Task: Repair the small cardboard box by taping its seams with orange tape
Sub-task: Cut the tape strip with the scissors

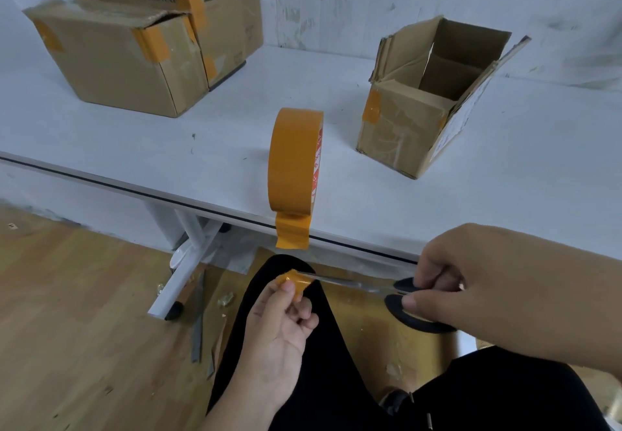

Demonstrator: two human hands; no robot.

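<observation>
Your small box (414, 121) stands open on the table's (168, 134) far right with one orange patch on a corner, so most seams look untaped. Your left hand (279, 326) pinches a cut tape piece (293, 282); your right hand (471, 276) grips the scissors (397, 292), and the tape roll (295, 161) stands at the near edge.

One view only, head cam, wide-angle w/ edges bowed. Looks fwd and down from above the lap. Both hands close at bottom of frame: left hand (281, 326), right hand (471, 272). White table (202, 134) fills the middle, its near edge running diagonal; wall at top, wood floor (84, 313) lower left.
</observation>
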